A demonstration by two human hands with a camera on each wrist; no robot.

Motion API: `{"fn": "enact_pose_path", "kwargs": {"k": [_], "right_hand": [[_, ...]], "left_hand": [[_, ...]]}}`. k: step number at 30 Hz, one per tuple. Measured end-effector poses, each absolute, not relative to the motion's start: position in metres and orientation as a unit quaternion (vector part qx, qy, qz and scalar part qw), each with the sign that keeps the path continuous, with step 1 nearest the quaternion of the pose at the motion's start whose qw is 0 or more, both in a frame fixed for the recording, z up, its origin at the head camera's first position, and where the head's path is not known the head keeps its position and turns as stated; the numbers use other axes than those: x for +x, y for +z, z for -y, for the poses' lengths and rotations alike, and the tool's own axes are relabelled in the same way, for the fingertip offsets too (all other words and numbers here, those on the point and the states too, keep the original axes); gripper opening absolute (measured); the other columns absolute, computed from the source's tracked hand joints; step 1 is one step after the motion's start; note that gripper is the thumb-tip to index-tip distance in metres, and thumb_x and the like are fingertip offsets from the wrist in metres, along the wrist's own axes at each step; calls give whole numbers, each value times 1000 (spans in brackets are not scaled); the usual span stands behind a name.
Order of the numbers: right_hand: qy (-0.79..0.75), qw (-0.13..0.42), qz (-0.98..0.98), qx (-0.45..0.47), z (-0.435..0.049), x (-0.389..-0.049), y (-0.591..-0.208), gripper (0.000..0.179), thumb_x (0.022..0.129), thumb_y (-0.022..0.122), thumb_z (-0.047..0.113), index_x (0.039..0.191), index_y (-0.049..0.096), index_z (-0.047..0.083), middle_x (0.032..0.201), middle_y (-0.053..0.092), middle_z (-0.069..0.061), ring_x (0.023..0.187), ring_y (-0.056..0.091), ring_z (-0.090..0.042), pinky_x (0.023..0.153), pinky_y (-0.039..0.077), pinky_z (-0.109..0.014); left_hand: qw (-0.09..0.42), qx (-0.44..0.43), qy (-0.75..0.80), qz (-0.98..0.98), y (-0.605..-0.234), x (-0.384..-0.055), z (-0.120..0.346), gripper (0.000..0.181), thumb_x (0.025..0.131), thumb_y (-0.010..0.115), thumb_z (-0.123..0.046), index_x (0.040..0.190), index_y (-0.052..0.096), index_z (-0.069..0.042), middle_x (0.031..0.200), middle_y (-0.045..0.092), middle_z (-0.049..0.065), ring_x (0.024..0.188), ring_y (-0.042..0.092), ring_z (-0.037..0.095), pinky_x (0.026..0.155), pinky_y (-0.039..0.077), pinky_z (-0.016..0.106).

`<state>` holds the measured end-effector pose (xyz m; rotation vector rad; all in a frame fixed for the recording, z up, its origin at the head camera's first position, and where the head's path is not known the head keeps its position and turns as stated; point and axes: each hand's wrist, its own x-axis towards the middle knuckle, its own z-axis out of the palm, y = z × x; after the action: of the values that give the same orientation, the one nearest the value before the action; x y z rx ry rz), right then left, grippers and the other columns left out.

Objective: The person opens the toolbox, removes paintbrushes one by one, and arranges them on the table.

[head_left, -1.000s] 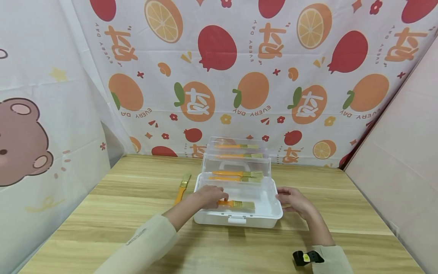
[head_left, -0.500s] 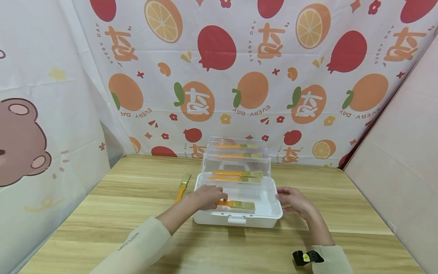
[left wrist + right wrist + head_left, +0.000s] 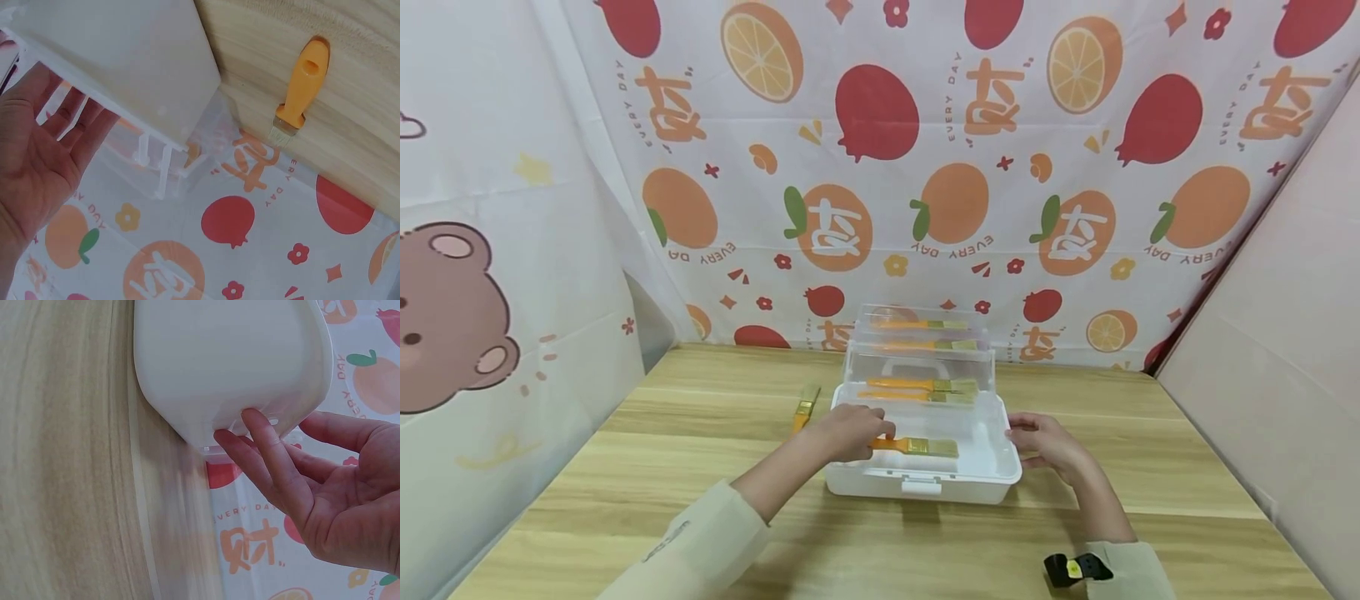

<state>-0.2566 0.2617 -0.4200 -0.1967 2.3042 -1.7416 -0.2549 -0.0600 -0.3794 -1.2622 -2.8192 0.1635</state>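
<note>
My left forearm [image 3: 782,475] slants forward and inward; my left hand [image 3: 853,432] has its back upward and its fingers curled down in a pinch. My right forearm [image 3: 1097,504] angles forward and leftward, my right hand [image 3: 1048,442] turned inward, fingers spread and lightly bent.

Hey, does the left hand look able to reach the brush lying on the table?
Probably yes: nothing lies on the loose brush, though the left hand must first release the held brush.

The left hand [image 3: 852,432] hides the handle end of the orange-handled bristle brush [image 3: 917,447] inside the white plastic box [image 3: 876,485]. Lettering [image 3: 666,542] on the beige left sleeve [image 3: 718,533] is too blurred for reading.
</note>
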Motion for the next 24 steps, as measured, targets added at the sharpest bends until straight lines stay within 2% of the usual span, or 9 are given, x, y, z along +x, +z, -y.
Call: {"fn": "enact_pose_path", "kwargs": {"k": [12,24], "right_hand": [[-597,123,-790,-67,-262,-256,-421,48,91,54,14,128,39,-13,109,57,-15,93,58,-25,70,51,-41],[-595,121,-792,-66,-262,-256,-421,46,92,52,12,127,40,-14,109,57,-17,93,58,-26,70,51,-41]], "left_hand": [[7,-397,14,918,-365,-249,61,26,78,71,-7,102,67,-15,79,54,-3,65,47,9,55,40,23],[9,-378,2,926,-350,-244,65,27,78,70,-5,103,67,-15,84,56,0,60,46,12,47,37,22]]}}
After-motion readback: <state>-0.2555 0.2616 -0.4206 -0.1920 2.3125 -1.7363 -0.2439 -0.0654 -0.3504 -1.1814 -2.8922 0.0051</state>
